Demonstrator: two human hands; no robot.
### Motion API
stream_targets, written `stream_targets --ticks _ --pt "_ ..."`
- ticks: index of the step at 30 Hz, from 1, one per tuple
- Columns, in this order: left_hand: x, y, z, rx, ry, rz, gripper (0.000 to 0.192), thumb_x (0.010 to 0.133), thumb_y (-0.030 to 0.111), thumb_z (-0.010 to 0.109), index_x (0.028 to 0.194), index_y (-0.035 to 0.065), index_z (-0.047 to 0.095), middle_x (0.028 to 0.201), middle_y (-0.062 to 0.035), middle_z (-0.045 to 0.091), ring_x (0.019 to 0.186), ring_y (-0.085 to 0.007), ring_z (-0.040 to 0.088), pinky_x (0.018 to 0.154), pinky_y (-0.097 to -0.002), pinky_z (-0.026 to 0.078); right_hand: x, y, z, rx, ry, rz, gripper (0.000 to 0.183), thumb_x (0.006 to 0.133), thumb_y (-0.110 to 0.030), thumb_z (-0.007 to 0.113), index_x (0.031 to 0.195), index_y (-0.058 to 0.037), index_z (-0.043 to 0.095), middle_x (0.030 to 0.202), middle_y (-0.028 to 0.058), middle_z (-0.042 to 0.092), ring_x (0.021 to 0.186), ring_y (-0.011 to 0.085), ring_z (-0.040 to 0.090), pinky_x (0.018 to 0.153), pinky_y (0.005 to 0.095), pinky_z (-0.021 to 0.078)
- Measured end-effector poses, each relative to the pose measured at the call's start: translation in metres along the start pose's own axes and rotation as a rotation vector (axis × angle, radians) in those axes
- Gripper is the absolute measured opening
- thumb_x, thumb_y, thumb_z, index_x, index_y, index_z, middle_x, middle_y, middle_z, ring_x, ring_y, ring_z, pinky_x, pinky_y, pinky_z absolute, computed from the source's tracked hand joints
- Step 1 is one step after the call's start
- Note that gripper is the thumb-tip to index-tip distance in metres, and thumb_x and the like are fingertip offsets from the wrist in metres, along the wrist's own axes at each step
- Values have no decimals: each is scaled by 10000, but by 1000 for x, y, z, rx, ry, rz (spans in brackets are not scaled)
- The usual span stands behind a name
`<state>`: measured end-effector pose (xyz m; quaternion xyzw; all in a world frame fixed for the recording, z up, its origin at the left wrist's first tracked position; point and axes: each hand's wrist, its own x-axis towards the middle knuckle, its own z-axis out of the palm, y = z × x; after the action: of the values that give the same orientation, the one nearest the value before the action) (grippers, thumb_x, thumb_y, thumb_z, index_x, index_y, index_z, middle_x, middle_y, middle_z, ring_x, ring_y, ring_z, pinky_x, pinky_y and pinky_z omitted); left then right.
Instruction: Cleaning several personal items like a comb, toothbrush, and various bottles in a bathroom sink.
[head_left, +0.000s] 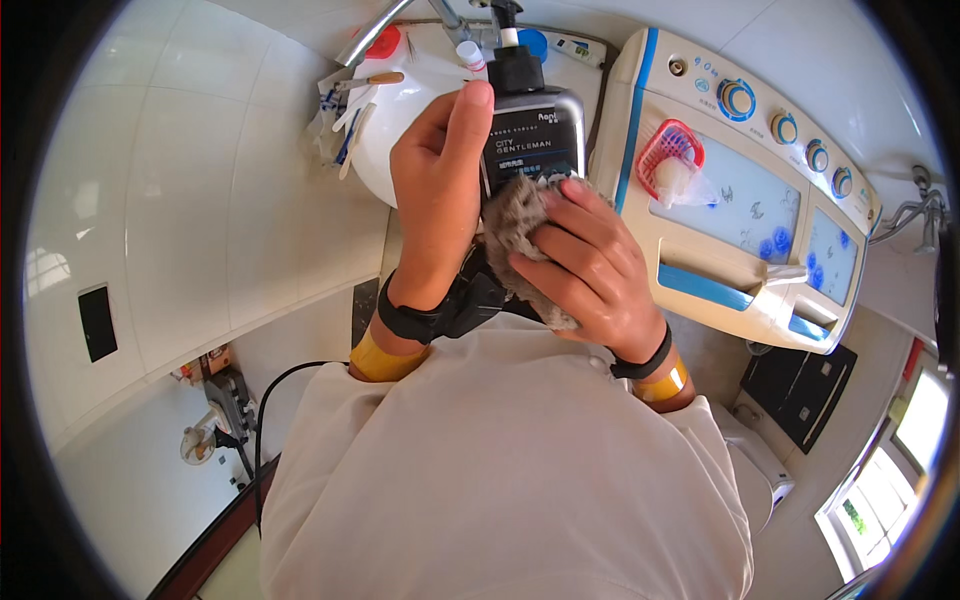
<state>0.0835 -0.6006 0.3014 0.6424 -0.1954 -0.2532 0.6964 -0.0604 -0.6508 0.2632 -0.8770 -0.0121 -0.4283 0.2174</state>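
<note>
A black pump bottle (534, 127) with printed writing stands upright in front of me, above the near side of the washbasin. My left hand (450, 180) grips its left side, the thumb raised along the edge near the shoulder. My right hand (592, 259) holds a grey-brown fluffy cloth (517, 217) and presses it on the lower front of the bottle. The bottle's base is hidden behind the cloth and my hands. The pump head (506, 9) is partly cut off at the top of the view.
Behind the bottle is a white washbasin (379, 169) with a metal faucet (371, 34), a small white bottle (471, 55), a tube (576, 52) and a wooden-handled tool (384, 78). At right, a twin-tub washing machine (637, 247) carries a red plastic basket (646, 161). A tiled wall (202, 180) rises at left.
</note>
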Motion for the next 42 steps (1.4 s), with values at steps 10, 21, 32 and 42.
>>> stream_targets --ticks 10,21,32,42 --pt "-1 -11 -14 -279 -298 -179 315 889 279 592 966 -26 615 805 -27 617 689 -49 552 587 -184 440 -9 30 -44 749 561 1131 273 779 -125 460 944 27 617 864 66 609 774 129 546 743 250 443" --pt "-17 -12 -16 -47 -514 -25 313 877 223 604 1083 -12 598 882 -39 629 774 -60 558 677 -190 445 46 39 -60 669 88 766 259 794 -58 549 1030 -40 655 915 39 655 822 88 586 753 225 468" --pt "-16 -22 -15 -237 -644 -318 427 930 357 486 1096 -32 548 877 -60 642 706 -78 624 634 -197 508 26 61 -41 1015 46 858 315 803 -101 500 1077 15 603 969 73 635 867 136 591 819 243 459" --pt "0 -44 -23 -276 -660 -440 459 920 377 503 1118 -35 537 887 -58 641 748 -79 621 644 -204 505 11 77 -17 1242 131 950 366 804 -103 483 1139 29 550 1030 105 616 889 174 606 835 272 471"
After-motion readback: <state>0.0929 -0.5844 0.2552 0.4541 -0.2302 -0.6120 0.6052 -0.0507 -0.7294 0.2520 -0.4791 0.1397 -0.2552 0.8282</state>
